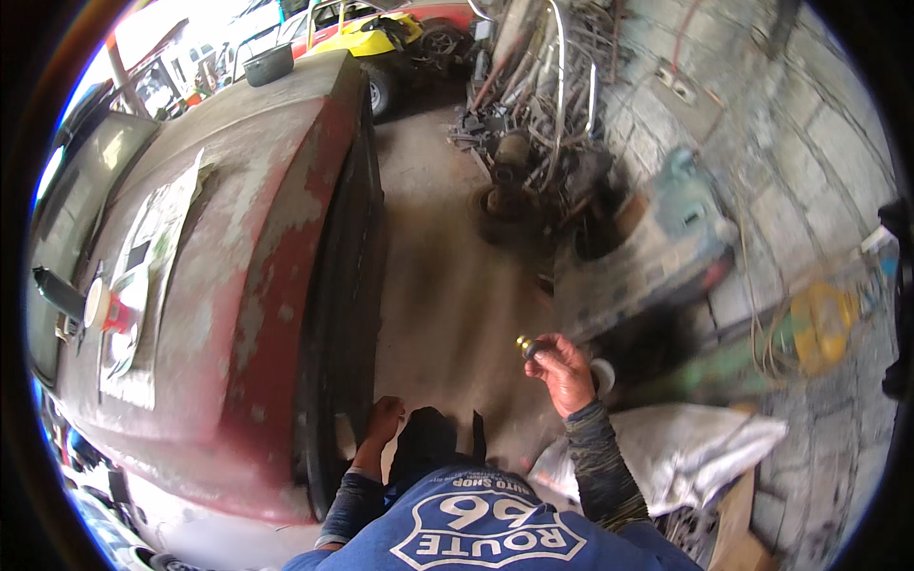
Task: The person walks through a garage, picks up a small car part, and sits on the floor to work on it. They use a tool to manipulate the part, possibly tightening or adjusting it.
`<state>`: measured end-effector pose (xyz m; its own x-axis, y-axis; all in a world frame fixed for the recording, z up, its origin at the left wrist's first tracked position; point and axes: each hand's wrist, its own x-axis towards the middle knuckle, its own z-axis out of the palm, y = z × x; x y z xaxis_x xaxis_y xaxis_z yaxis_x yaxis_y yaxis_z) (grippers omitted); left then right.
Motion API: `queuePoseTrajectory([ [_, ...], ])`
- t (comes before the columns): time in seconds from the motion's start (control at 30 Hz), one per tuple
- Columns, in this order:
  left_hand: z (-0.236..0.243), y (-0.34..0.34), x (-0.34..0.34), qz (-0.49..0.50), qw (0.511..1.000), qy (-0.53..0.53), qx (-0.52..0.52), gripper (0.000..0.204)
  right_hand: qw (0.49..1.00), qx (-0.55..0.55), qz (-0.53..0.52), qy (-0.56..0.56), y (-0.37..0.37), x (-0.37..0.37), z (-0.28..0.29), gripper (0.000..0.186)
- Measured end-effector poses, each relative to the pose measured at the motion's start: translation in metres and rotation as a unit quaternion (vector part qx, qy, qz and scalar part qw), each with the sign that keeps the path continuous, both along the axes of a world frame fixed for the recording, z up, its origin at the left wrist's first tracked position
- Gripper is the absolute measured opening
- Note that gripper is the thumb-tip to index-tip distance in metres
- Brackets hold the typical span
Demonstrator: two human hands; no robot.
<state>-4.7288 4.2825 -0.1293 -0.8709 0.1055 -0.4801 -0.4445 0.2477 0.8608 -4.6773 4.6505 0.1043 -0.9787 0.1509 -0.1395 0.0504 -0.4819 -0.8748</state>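
1. From where I stand, the fitting, a small brassy and dark piece, is just right of the frame's centre, below mid-height, up off the floor.
2. The right hand has it clamped between thumb and fingers, its brassy end poking out toward the left of the frame.
3. The left hand, at lower centre, has its fingers curled in beside the car; I cannot tell whether they close on anything.
4. The car, worn red and grey, fills the left side.
5. On it, at mid-left, lies a sheet with a red and white cup; a dark pot sits at upper left.
6. A white sack lies at lower right.
7. Above that, right of centre, a big greenish panel stands near the block wall.
8. Scrap heaps up at upper centre, near a yellow vehicle.
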Motion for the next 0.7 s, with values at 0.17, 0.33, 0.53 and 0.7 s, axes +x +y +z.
queuePoseTrajectory([
  [0.17, -0.037, 0.097, -0.194, -0.106, 0.992, 0.004, -0.062, 0.037, 1.0, 0.007, 0.008, -0.014, 0.021, -0.178, -0.026, 0.014],
  [0.33, -0.041, 0.16, -0.39, -0.244, 0.94, -0.062, -0.228, 0.046, 0.987, 0.017, -0.121, -0.103, 0.063, -0.287, -0.057, 0.022],
  [0.53, -0.002, 0.236, -0.577, -0.297, 0.911, -0.086, -0.273, 0.05, 0.938, 0.041, -0.312, -0.148, 0.191, -0.33, -0.078, 0.021],
  [0.7, -0.025, 0.308, -0.719, -0.282, 0.922, -0.045, -0.261, 0.054, 0.883, 0.033, -0.411, -0.225, 0.29, -0.41, -0.141, 0.017],
])
